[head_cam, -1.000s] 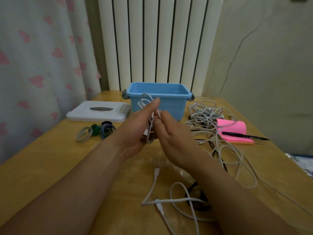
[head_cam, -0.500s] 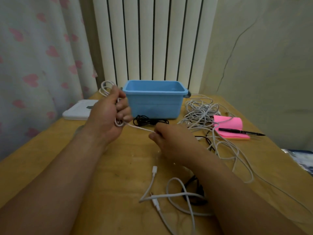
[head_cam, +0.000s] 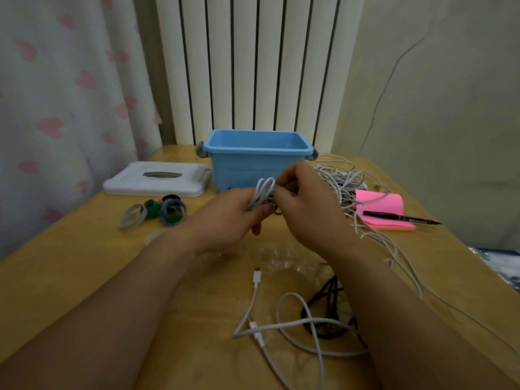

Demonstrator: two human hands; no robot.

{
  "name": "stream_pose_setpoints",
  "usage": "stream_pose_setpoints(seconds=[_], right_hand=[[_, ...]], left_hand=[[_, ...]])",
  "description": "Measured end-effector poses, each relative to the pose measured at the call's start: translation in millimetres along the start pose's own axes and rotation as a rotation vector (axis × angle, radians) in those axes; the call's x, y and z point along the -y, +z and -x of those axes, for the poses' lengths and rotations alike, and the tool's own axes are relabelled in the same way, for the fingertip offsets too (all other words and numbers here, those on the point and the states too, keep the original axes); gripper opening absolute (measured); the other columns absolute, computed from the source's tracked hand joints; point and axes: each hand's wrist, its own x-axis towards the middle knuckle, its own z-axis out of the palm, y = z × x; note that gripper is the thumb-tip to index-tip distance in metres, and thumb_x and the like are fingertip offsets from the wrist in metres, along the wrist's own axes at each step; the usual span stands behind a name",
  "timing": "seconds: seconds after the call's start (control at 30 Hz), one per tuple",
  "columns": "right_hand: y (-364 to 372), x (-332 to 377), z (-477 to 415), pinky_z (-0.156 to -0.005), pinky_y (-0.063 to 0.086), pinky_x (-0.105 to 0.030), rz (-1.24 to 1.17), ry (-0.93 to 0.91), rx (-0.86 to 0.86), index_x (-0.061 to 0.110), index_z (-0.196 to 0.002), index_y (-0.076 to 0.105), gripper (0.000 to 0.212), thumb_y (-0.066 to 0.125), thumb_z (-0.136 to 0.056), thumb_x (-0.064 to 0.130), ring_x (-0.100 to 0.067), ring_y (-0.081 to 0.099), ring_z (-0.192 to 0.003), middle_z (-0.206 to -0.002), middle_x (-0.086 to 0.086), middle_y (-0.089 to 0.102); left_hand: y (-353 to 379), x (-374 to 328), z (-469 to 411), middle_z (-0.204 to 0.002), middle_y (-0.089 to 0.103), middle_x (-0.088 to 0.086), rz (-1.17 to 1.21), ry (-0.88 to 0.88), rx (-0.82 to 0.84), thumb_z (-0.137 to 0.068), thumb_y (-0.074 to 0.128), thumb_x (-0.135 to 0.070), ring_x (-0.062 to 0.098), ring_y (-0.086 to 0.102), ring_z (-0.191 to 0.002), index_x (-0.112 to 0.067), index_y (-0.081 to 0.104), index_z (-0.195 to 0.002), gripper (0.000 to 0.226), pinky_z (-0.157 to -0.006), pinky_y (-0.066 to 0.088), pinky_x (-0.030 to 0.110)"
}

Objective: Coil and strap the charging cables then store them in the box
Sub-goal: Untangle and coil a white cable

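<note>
Coiled white cable (head_cam: 263,192) is held up in front of the blue box (head_cam: 253,167), just before its near wall, between the two hands. The bundle is gripped by the left hand (head_cam: 230,220), whose fingers are curled round its lower part, while the rounded tops of the loops stand clear above the fist. The upper part of the bundle is pinched by the right hand (head_cam: 306,209), with thumb and fingers bent in against it. A small dark ring is seen under the right hand's fingers; what it is cannot be told.

The blue box is set open at the far middle of the wooden surface (head_cam: 84,263), and its inside cannot be seen. Its white lid (head_cam: 157,178) is laid flat just to the left of the box. A cluster of ring-shaped straps (head_cam: 166,211) in grey, green, black and blue is found in front of the lid, to the front left of the box. A tangled pile of white cables (head_cam: 340,178) is heaped just to the right of the box, with strands trailing toward the near edge. A pink notepad (head_cam: 385,209) with a black pen (head_cam: 394,218) laid across it is seen beyond that pile, further right of the box. Well in front of the box, a loose white cable (head_cam: 281,325) is sprawled across a black cable (head_cam: 329,302).
</note>
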Motion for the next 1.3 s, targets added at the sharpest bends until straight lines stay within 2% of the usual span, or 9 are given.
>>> stream_pose_setpoints(seconds=[0.23, 0.33, 0.43, 0.6, 0.7, 0.93, 1.03, 1.17, 1.3], right_hand=[[-3, -9, -3, -0.071, 0.054, -0.038, 0.092, -0.03, -0.06, 0.024, -0.097, 0.066, 0.019, 0.058, -0.107, 0.038, -0.009, 0.063, -0.079, -0.084, 0.008, 0.069], [5, -7, 0, -0.074, 0.057, -0.044, 0.131, -0.072, -0.058, 0.026, -0.103, 0.065, 0.014, 0.056, -0.108, 0.034, -0.009, 0.063, -0.079, -0.085, 0.009, 0.069], [15, -5, 5, -0.072, 0.06, -0.048, 0.03, -0.093, -0.088, 0.025, -0.105, 0.065, 0.008, 0.06, -0.107, 0.031, -0.012, 0.07, -0.076, -0.083, 0.007, 0.072], [24, -2, 9, -0.075, 0.062, -0.044, -0.06, -0.123, -0.105, 0.024, -0.11, 0.071, 0.011, 0.062, -0.104, 0.022, -0.008, 0.071, -0.085, -0.093, 0.01, 0.074], [27, 0, 10, -0.08, 0.062, -0.04, -0.072, -0.108, -0.037, 0.026, -0.117, 0.069, 0.016, 0.062, -0.103, 0.023, -0.005, 0.07, -0.093, -0.103, 0.011, 0.073], [26, 9, 15, -0.076, 0.054, -0.024, 0.07, -0.201, 0.003, 0.035, -0.112, 0.051, 0.03, 0.062, -0.099, 0.01, 0.0, 0.063, -0.09, -0.103, 0.022, 0.066], [22, 3, 13, -0.088, 0.042, -0.031, 0.373, -0.27, -0.024, 0.028, -0.111, 0.059, 0.016, 0.061, -0.1, 0.016, -0.014, 0.061, -0.097, -0.107, 0.01, 0.071], [15, -11, 6, -0.105, 0.031, -0.038, 0.59, -0.255, -0.064, 0.03, -0.105, 0.069, 0.007, 0.062, -0.101, 0.031, -0.018, 0.057, -0.105, -0.103, 0.009, 0.065], [7, -17, 2, -0.104, 0.041, -0.045, 0.503, -0.177, -0.2, 0.027, -0.106, 0.069, 0.013, 0.07, -0.095, 0.021, -0.02, 0.059, -0.105, -0.106, 0.006, 0.064]], left_hand=[[-12, 8, -3, -0.064, 0.061, -0.002, 0.369, -0.114, -0.307, -0.114, 0.046, -0.041, 0.017, 0.065, -0.066, -0.018, 0.062, -0.088, 0.038, -0.074, 0.054, 0.034], [-1, -1, -4, -0.063, 0.044, -0.003, 0.732, -0.191, -0.287, -0.115, 0.045, -0.037, 0.015, 0.044, -0.057, -0.019, 0.054, -0.091, 0.031, -0.063, 0.048, 0.034], [9, -12, -4, -0.071, 0.05, 0.0, 0.887, -0.181, -0.219, -0.11, 0.05, -0.051, 0.015, 0.045, -0.062, -0.02, 0.06, -0.095, 0.036, -0.062, 0.045, 0.033], [25, -18, -3, -0.125, 0.078, 0.006, 1.028, -0.137, -0.103, -0.108, 0.052, -0.056, 0.025, 0.072, -0.121, -0.029, 0.067, -0.133, 0.04, -0.109, 0.053, 0.054], [25, -25, -1, -0.126, 0.078, 0.007, 1.21, -0.179, -0.149, -0.112, 0.049, -0.045, 0.023, 0.073, -0.122, -0.024, 0.065, -0.131, 0.033, -0.113, 0.052, 0.054], [10, -16, -6, -0.082, 0.076, 0.008, 1.365, -0.272, -0.507, -0.112, 0.048, -0.046, 0.024, 0.076, -0.084, -0.012, 0.067, -0.095, 0.042, -0.092, 0.061, 0.048], [-9, -11, -6, -0.067, 0.064, 0.003, 1.504, -0.25, -0.585, -0.111, 0.045, -0.053, 0.016, 0.066, -0.06, -0.017, 0.06, -0.095, 0.042, -0.063, 0.062, 0.034], [-28, 9, -8, -0.063, 0.04, -0.001, 1.199, -0.21, -0.547, -0.109, 0.035, -0.065, 0.012, 0.031, -0.052, -0.019, 0.057, -0.1, 0.052, -0.044, 0.027, 0.028], [-25, 11, -3, -0.069, 0.053, -0.002, 0.748, -0.22, -0.421, -0.104, 0.042, -0.071, 0.011, 0.04, -0.053, -0.017, 0.063, -0.107, 0.058, -0.046, 0.034, 0.027]])
